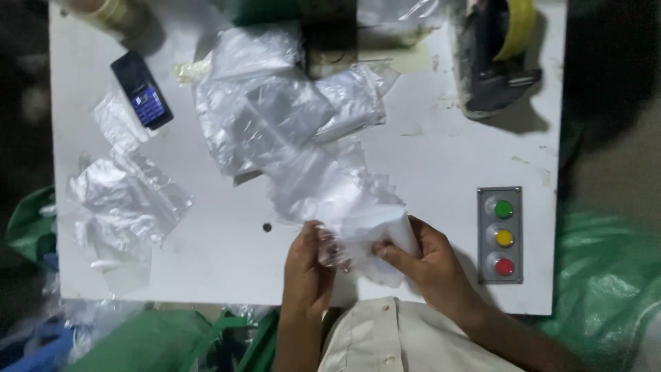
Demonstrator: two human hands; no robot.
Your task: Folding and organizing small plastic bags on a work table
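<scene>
Clear plastic bags (289,131) strewn mid-table; a phone's blue screen (149,105) glows upper left.

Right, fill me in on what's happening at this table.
A person is working at a white table, both hands on a small clear plastic bag at the near edge. The left hand pinches one side and the right hand grips the other. A heap of more clear bags lies in the middle, with a few loose ones to the left. A phone sits top left, a tape dispenser top right, and a panel of three coloured buttons on the right.
</scene>
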